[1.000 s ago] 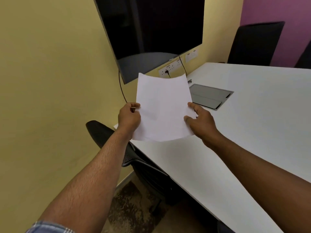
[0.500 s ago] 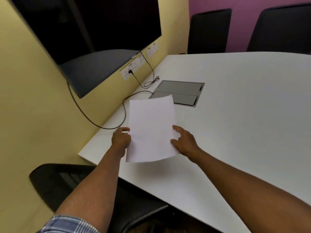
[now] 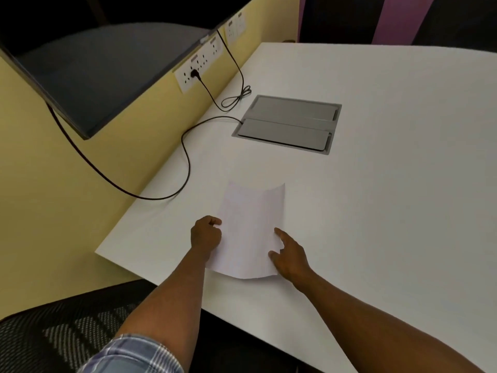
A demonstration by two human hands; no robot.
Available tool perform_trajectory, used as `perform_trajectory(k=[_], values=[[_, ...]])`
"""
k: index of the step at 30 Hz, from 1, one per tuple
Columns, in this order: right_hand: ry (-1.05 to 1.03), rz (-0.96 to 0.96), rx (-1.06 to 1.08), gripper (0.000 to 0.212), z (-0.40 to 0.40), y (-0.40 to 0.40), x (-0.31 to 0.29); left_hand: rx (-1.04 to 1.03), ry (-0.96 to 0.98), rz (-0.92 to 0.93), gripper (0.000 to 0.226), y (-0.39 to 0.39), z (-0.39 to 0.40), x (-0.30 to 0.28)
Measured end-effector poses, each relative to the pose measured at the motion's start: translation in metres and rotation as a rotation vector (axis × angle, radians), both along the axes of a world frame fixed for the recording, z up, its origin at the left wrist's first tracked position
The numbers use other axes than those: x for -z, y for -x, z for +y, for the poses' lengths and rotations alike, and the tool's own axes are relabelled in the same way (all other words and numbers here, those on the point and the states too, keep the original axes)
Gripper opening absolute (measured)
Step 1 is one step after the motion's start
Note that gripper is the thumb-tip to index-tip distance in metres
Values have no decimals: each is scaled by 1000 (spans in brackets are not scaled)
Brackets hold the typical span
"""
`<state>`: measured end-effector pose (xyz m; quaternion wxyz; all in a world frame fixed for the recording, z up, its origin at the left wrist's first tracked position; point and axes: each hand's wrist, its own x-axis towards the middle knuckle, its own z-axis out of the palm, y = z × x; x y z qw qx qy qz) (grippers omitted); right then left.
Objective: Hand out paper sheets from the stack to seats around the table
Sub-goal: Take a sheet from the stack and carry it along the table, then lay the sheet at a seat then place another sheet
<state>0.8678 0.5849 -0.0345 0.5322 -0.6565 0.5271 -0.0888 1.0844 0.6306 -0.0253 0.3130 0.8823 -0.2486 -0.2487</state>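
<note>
Down comes the paper sheet (image 3: pixel 250 232) — a second ago it was held up in front of the screen, half a second ago it floated above the white surface (image 3: pixel 390 200), and now it sits low over the surface, just below the middle of the frame. Whether it fully touches I cannot tell; its near edge bows down in a curve, the far edge arches too. Left hand (image 3: pixel 205 234) is curled at the sheet's left edge, thumb and fingers pinching it. Right hand (image 3: pixel 289 255) sits at the right edge, index finger stretched along the paper, thumb on top, fingers loosely spread, lightly holding the edge. Up the frame, right of centre, a grey cable box (image 3: pixel 287 122) with two flaps is set into the surface. Black cable (image 3: pixel 185 146) loops across the surface from the upper left, below the dark screen (image 3: pixel 102 68) and the wall sockets (image 3: pixel 199 67). Bottom left, a black mesh chair (image 3: pixel 53 335) tucks under the surface's edge, beside a checked sleeve (image 3: pixel 134 356).
</note>
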Motion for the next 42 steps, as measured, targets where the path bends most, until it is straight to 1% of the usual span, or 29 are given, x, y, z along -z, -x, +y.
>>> perform_trajectory(k=[6,7,9,11,13,14,17,20,23,26,28,32,37,42], values=[[-22,104,-26,69,-4,-10,27,98,-90,-77,35,-8,-10,35],[-9,124,-44,71,-3,-9,29,109,-114,-104,32,-7,-9,39],[47,183,-93,75,0,-7,33,156,-187,-213,24,-4,-6,48],[155,271,-162,77,5,-4,36,248,-266,-328,43,-1,0,59],[296,368,-269,72,10,-2,39,331,-299,-370,62,0,4,69],[354,403,-323,66,13,-2,41,357,-306,-378,68,0,5,73],[459,454,-407,53,16,-1,46,362,-297,-385,71,-2,6,81],[494,464,-408,49,16,-2,48,360,-291,-378,71,-1,7,81],[501,476,-419,52,15,-1,47,350,-281,-369,71,3,7,76],[432,463,-421,65,19,6,41,365,-303,-387,70,8,10,71],[423,458,-419,69,17,14,33,346,-309,-401,69,12,7,63],[504,451,-325,71,13,61,-12,430,-216,-516,68,50,-7,15],[551,435,-335,72,-4,62,-30,493,-244,-561,66,56,-15,7],[676,462,-199,75,-7,122,-85,639,-85,-616,68,130,-37,-51]])
